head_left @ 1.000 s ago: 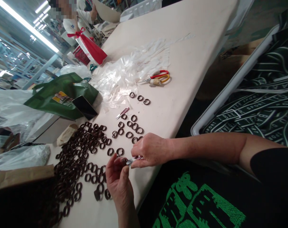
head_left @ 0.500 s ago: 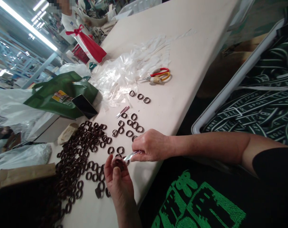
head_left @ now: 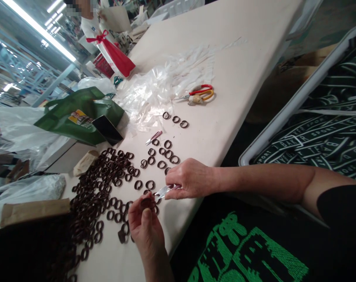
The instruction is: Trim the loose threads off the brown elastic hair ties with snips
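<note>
pass: tabletop strip (head_left: 222, 117) right of scissors (head_left: 195, 100) | obstructed left: ring heap (head_left: 88, 199), green bag (head_left: 91, 103) | ahead: plastic scraps (head_left: 151, 86)

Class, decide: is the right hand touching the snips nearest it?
Touching: the head view shows the right hand gripping the snips, which point toward the left hand.

Rings (head_left: 92, 196) heaped near left on the tabletop (head_left: 213, 133), scissors (head_left: 196, 99) farther back, right of them, crate (head_left: 283, 109) far right!

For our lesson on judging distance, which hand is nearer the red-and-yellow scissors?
Right. The right hand, holding snips, is below the scissors in the picture; the left hand, pinching a dark ring, is lower and farther left.
</note>
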{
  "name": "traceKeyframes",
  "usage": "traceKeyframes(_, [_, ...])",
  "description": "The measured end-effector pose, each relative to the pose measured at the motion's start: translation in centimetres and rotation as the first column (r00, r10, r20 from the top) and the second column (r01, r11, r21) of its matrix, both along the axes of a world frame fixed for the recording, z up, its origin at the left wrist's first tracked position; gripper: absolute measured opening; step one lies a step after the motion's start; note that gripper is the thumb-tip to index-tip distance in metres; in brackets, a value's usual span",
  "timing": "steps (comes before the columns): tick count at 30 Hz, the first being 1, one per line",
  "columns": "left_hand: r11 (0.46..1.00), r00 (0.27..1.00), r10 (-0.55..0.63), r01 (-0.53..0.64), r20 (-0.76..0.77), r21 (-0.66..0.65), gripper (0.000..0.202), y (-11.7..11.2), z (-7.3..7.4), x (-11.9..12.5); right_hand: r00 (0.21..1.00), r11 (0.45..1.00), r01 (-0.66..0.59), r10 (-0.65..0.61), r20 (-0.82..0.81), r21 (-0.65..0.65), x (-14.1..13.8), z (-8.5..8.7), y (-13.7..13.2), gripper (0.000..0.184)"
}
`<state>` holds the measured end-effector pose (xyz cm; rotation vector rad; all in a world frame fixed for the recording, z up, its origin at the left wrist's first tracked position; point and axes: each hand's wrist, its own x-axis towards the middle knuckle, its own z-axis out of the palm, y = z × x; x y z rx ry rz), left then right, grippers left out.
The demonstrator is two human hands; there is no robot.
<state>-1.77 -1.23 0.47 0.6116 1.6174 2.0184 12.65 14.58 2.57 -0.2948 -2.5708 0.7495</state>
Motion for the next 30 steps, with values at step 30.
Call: traceKeyframes(30, [0.971, 0.986, -0.128, 0.103, -0.107, -0.216, 0.058, -1.3, -0.1, 0.8, 0.994, 0.431, -0.105, 0.014, -0.109, -0.896, -1.8, -1.1, -1.5, 0.039])
